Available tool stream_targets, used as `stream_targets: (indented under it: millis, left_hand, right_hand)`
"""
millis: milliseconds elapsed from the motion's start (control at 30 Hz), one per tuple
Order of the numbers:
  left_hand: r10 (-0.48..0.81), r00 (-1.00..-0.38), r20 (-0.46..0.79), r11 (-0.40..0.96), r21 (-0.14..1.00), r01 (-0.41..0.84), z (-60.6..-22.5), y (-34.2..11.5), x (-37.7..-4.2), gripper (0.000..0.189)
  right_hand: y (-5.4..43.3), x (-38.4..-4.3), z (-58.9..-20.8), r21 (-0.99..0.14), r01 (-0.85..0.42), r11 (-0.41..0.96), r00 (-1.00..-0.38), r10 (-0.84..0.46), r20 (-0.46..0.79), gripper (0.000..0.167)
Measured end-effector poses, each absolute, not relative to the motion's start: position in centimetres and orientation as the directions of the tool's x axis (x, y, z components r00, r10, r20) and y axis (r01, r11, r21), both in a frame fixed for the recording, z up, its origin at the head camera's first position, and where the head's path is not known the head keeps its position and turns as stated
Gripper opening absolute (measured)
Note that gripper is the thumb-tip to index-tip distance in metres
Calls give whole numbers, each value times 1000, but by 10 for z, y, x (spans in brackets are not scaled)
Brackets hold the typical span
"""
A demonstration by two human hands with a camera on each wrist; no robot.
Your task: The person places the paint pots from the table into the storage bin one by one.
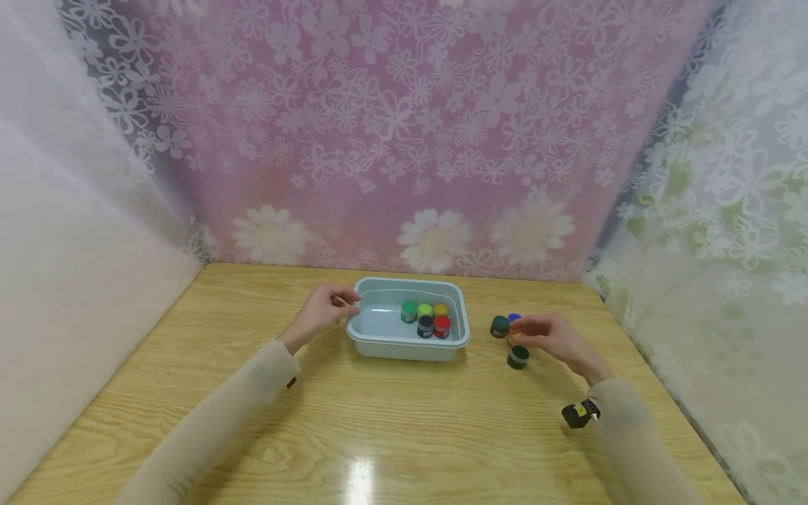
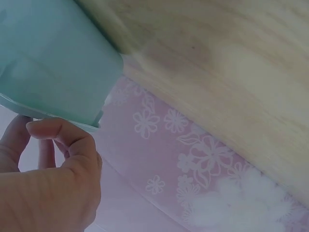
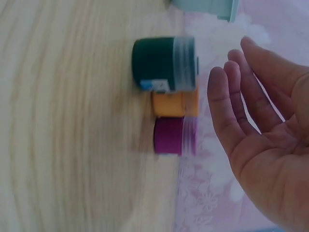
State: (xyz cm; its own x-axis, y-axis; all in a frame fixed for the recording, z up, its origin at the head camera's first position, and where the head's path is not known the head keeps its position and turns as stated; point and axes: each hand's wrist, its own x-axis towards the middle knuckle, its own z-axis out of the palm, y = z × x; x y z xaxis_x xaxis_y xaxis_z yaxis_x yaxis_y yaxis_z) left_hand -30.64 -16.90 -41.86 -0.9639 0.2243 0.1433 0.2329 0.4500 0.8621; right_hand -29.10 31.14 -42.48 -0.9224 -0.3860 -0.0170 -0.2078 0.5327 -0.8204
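A pale blue plastic basin (image 1: 404, 351) stands on the table, with several small paint jars inside, among them a green jar (image 1: 409, 312), a red jar (image 1: 442, 327) and a black jar (image 1: 426, 327). My left hand (image 1: 325, 308) holds the basin's left rim, thumb and finger meeting at its edge (image 2: 53, 121). To the right, my right hand (image 1: 555, 339) hovers over loose jars, fingers extended and holding nothing. Beneath and beside it are a dark green jar (image 3: 154, 64), an orange jar (image 3: 169, 103) and a purple-looking jar (image 3: 169, 135). Another dark jar (image 1: 518, 357) stands nearest me.
The wooden table (image 1: 404, 428) reaches back to a pink flowered curtain (image 1: 404, 140). Pale curtains hang on the left and right sides. A black wrist camera (image 1: 577, 414) is strapped below my right wrist.
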Motion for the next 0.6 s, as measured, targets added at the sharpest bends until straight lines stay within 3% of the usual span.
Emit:
stream_targets:
  millis: [300,600]
  left_hand:
    - [203,-978,52,368,922,125,-424,-174,-302,55]
    - [229,-973,-15,246,968,42,-430,-176,-303,59]
  right_hand:
    - [323,-291,-434,-802,-221,556,-912,-410,-33,48]
    - [326,-288,-439,-825,-213,524,-893,-446,-53,52]
